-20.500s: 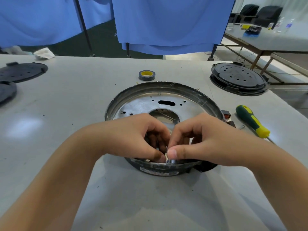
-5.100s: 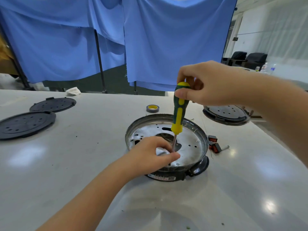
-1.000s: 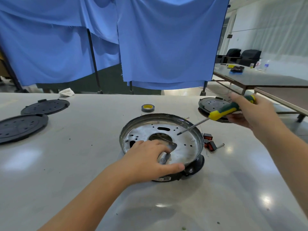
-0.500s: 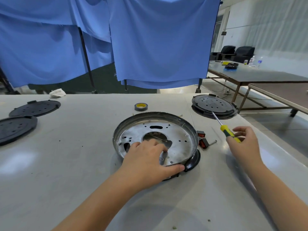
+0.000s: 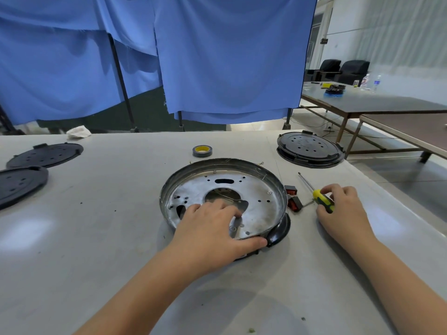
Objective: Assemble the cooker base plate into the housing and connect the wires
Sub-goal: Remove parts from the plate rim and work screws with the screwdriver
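Observation:
The round metal cooker base plate (image 5: 256,197) sits inside the dark housing (image 5: 278,232) in the middle of the table. My left hand (image 5: 212,228) rests over the plate's near edge, fingers curled onto the plate and thumb along the housing rim. My right hand (image 5: 343,209) lies on the table to the right and holds the green-and-yellow screwdriver (image 5: 323,203) by its handle, its shaft pointing away. Two red-and-black switches (image 5: 294,200) lie between housing and screwdriver. Wires are hidden below the plate.
A roll of tape (image 5: 202,151) lies behind the housing. A stack of black lids (image 5: 310,148) sits at the back right, two more black lids (image 5: 46,154) at the far left. The table's right edge runs close to my right hand.
My right hand has brought the screwdriver down from above the plate to the table on the right. My left hand has stayed on the plate's near edge.

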Available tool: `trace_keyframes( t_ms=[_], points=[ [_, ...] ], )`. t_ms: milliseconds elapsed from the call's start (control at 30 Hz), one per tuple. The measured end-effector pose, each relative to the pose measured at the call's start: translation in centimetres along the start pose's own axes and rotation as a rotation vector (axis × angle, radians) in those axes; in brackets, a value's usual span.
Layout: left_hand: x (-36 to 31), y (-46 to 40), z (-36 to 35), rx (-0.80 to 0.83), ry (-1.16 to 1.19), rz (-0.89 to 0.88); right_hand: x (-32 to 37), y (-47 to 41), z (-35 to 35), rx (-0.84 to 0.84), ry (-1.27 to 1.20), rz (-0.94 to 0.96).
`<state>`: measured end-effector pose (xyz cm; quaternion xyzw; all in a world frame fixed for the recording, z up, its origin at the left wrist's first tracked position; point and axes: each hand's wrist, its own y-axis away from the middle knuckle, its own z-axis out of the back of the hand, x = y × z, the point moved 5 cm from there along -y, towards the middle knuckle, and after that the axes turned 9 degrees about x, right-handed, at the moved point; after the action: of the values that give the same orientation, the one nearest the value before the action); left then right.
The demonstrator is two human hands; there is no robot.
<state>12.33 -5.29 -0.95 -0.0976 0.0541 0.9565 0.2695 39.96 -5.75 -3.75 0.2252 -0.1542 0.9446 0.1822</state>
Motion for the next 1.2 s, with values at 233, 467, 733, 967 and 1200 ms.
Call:
trace_keyframes(
  t_ms=[233, 467, 733, 967, 1200],
  points=[
    [-0.2, 0.2, -0.1, -0.009, -0.008, 0.023, 2.1, -1.5, -0.9, 0.077, 0.361, 0.179],
    [-0.8, -0.3, -0.3, -0.037, -0.001, 0.072, 3.4, -2.7, -2.0, 0.202, 0.471, 0.172],
    [-0.9, -0.6, -0.5, -0.056, -0.028, 0.076, 4.0, -3.6, -2.0, 0.174, 0.397, 0.160],
    [-0.8, -0.7, -0.5, -0.065, -0.024, 0.067, 3.3, -3.4, -1.9, 0.117, 0.350, 0.154],
    [-0.7, -0.7, -0.4, -0.071, -0.014, 0.079, 2.5, -4.0, -1.2, 0.146, 0.220, 0.102]
  ],
)
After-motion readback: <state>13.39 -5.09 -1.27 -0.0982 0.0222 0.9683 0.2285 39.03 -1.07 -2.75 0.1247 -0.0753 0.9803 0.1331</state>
